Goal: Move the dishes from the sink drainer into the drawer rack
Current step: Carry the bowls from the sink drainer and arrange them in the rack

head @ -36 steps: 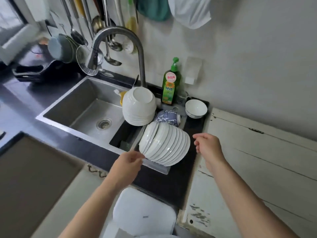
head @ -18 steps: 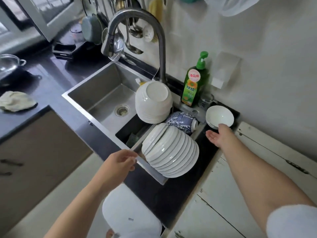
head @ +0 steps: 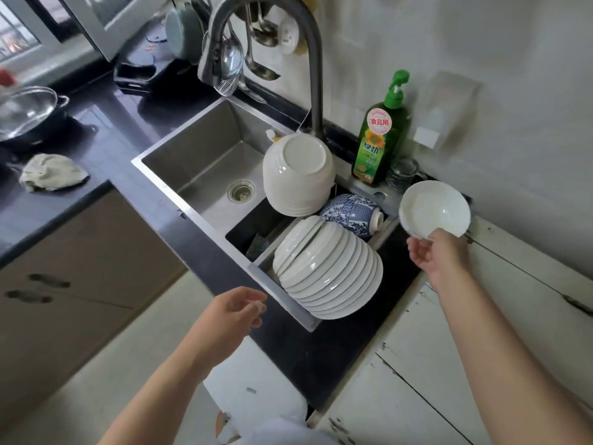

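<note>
The small white bowl (head: 434, 208) sits tilted up at the right end of the sink drainer (head: 288, 311), its open face turned toward the camera, its lower rim meeting the fingers of the right hand (head: 439, 255). That hand reaches in from below the bowl, palm up, and appears to pinch the near rim between thumb and fingers; the grip itself is partly hidden behind the hand.

Left of the bowl, inside the drainer, lies a blue-and-white patterned bowl (head: 351, 213) on its side. In front of that is a row of white plates (head: 327, 268) standing on edge, the row's long axis running from the drainer's back left toward its front right. Behind the plates is an upturned stack of white bowls (head: 298, 175).

The left hand (head: 231, 311) hovers apart from the drainer's front left corner, fingers loosely curled, holding nothing. It is the nearer hand to the front plates, while the right is occupied with the bowl.

A green dish soap bottle (head: 382, 139) stands behind the drainer, beside the tap (head: 266, 43). No drawer rack is in view.
</note>
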